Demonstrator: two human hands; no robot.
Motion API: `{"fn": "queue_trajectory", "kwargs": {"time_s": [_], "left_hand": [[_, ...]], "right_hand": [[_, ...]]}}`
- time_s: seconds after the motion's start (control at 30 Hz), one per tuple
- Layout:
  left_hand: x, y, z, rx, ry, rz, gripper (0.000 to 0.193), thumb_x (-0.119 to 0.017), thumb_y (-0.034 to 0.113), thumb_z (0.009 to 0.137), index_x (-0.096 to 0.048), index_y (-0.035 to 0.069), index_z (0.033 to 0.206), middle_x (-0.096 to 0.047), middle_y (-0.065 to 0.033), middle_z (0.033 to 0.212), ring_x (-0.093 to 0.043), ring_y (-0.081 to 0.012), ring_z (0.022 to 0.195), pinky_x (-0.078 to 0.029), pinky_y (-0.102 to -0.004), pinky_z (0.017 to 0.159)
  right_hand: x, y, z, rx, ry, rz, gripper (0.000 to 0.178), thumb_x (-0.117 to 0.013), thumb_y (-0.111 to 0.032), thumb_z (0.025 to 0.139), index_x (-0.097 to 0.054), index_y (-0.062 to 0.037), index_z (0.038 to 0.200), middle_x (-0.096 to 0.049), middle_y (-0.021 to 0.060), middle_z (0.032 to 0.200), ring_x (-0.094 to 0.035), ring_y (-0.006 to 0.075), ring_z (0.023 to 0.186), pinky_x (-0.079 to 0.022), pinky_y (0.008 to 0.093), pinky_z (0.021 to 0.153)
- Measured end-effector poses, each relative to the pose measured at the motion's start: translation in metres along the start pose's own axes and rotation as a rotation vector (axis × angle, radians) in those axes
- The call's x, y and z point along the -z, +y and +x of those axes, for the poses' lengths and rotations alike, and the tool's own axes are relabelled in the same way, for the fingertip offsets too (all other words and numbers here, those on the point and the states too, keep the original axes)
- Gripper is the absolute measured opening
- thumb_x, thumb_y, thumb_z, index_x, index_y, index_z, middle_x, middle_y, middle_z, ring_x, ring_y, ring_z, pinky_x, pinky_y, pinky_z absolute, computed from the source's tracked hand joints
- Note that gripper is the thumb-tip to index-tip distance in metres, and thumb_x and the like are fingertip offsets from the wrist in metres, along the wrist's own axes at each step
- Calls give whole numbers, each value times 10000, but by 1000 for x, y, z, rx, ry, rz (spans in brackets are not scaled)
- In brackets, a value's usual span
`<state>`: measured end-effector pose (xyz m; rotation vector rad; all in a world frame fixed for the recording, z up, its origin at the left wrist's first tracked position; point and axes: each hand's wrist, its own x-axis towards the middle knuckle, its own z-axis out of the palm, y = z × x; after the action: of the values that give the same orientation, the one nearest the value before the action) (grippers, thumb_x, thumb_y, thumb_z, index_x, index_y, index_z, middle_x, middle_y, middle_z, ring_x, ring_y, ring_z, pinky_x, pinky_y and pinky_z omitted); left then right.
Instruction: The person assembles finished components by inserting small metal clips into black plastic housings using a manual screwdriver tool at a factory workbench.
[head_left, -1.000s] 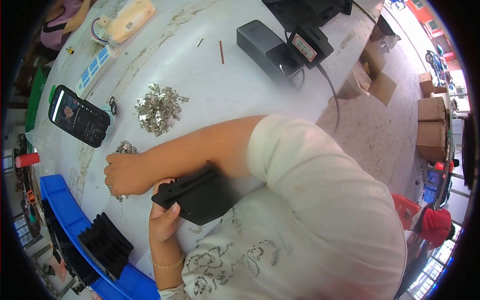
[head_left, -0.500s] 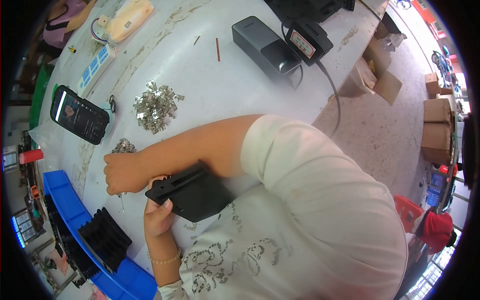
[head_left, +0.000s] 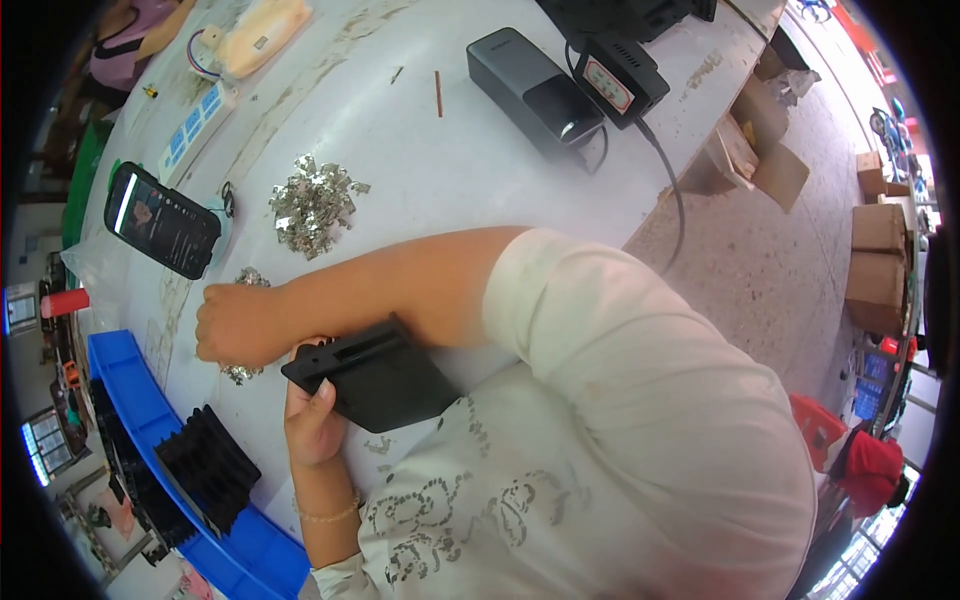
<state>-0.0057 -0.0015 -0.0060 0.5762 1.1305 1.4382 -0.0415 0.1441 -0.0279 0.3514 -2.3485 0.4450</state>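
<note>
My left hand (head_left: 315,425) grips a flat black plastic housing (head_left: 395,385) by its left end, thumb on top and fingers beneath. It lies tilted close to my body. Crossing over it, my right forearm leads to my right hand (head_left: 240,325), curled closed above a small pile of shiny metal pieces (head_left: 238,374). What its fingers hold, if anything, is hidden under the hand. A larger heap of small metal clips (head_left: 312,207) sits farther out on the table. A few loose clips (head_left: 378,443) rest beside the housing.
A phone (head_left: 163,220) leans on a stand at left, near a white power strip (head_left: 198,130). At lower left, a blue bin (head_left: 125,375) borders stacked black parts (head_left: 208,468). Across the table stand a grey box-shaped device (head_left: 530,90) and a black adapter (head_left: 620,80) with a cable.
My right hand has shifted slightly up and left over the small pile. A thin metal piece seen below it no longer shows. The housing has moved slightly up and left in my left hand.
</note>
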Motion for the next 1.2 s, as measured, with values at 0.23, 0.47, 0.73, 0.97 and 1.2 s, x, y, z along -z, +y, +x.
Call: {"fn": "queue_trajectory", "kwargs": {"time_s": [0.23, 0.47, 0.73, 0.97, 1.2], "left_hand": [[-15, 12, 16, -160, 93, -160, 406, -442, 161, 923, -408, -18, 1287, -506, -143, 1259, -484, -255, 1164, -342, -385, 1018], [12, 5, 18, -181, 37, -346, 410, -370, 205, 954, -428, -11, 1298, -498, -142, 1290, -478, -284, 1177, -336, -426, 1022], [39, 1, 6, -155, -14, -207, 514, -440, 198, 919, -258, 23, 1366, -520, -203, 1222, -545, -345, 1075, -448, -464, 910], [53, -6, 5, -110, 153, -199, 454, -460, 339, 930, -442, 26, 1258, -546, -51, 896, -465, -130, 636, -377, -269, 562], [45, -4, 15, -116, 43, -209, 499, -522, 356, 895, -440, -13, 1221, -477, -2, 656, -410, -93, 489, -333, -237, 474]], "right_hand": [[55, 39, 8, -397, 487, 349, 89, -618, -141, 733, -619, -55, 756, -623, 122, 731, -603, 322, 727, -457, 428, 666], [90, 35, -7, -514, 356, 453, 75, -611, -115, 747, -638, -59, 790, -640, 123, 758, -615, 317, 736, -477, 412, 683], [50, 33, -29, -143, 179, 174, 146, -652, -170, 660, -565, -89, 746, -608, 51, 735, -617, 266, 725, -462, 406, 657], [48, 16, -30, -96, 264, 92, 136, -584, -239, 708, -553, -150, 805, -583, -40, 691, -619, 178, 704, -419, 332, 628], [41, 16, -34, -124, 296, 86, 116, -552, -251, 718, -539, -148, 771, -568, -31, 654, -611, 186, 663, -391, 338, 590]]}}
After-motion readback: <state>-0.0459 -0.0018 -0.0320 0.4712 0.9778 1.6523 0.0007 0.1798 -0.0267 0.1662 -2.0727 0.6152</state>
